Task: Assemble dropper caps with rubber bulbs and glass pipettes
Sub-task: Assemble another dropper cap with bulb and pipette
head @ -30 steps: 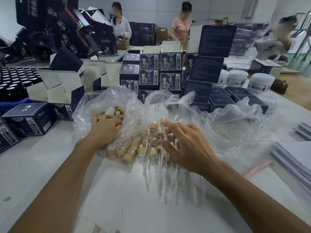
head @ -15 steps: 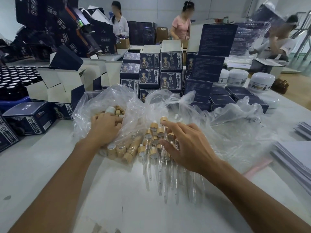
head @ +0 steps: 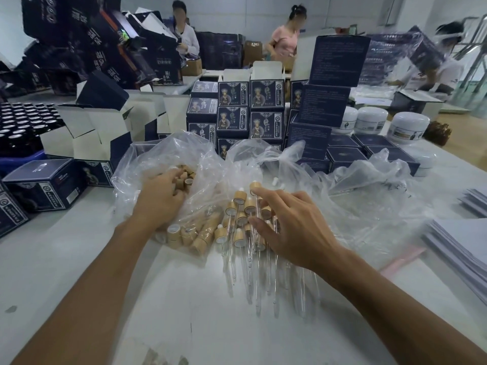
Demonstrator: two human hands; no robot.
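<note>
Pale walls (head: pixel 237 11) back white tables (head: pixel 184 325) (wood floor (head: pixel 463 133) right).

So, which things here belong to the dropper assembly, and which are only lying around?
Belong to the job:
- clear plastic bag of wooden caps, left hand inside it
- pile of finished droppers with glass pipettes, under right hand

Lying about:
- dark blue printed cartons
- white round jars
- grey paper stack
- black bottles
</note>
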